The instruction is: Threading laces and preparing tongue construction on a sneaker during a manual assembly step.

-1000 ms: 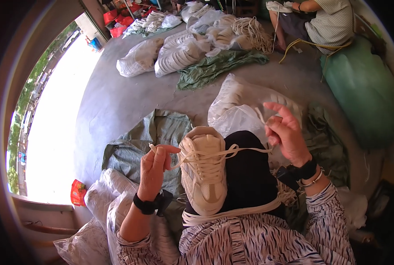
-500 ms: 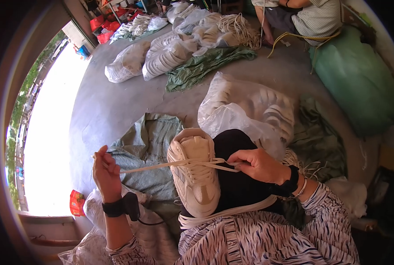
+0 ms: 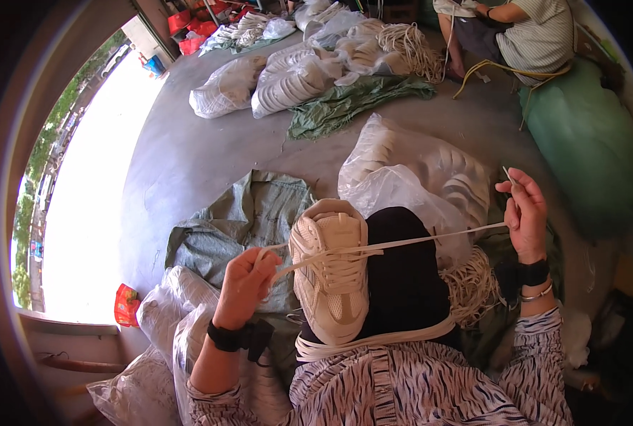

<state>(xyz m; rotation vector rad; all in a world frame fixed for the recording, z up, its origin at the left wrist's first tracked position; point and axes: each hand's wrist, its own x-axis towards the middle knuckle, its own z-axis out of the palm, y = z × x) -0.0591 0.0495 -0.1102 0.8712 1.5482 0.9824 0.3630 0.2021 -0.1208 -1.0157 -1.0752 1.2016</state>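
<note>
A cream lace-up sneaker [image 3: 330,312] rests on my lap, toe toward me, beside my black-clad knee. Off to the right, my right hand [image 3: 526,216] pinches a flat cream shoelace [image 3: 437,236], drawn taut from the shoe; its tip sticks up past the fingers. Close by the shoe's left side, my left hand [image 3: 245,284] is closed on another stretch of lace, which loops around the fingers. The laces cross over the tongue. A bundle of cream laces [image 3: 373,343] lies across my lap, and a second lace bundle [image 3: 472,291] hangs beside my right knee.
Ahead on the floor is a clear plastic bag of shoes [image 3: 416,163]. A green woven sack [image 3: 242,209] lies left of the shoe, more plastic bags [image 3: 181,305] nearer me. Another person [image 3: 529,35] sits at the far right by a large green sack [image 3: 582,135].
My right hand has swung out to the right, pulling the lace long. My left hand has come in toward the shoe. The view has shifted slightly.
</note>
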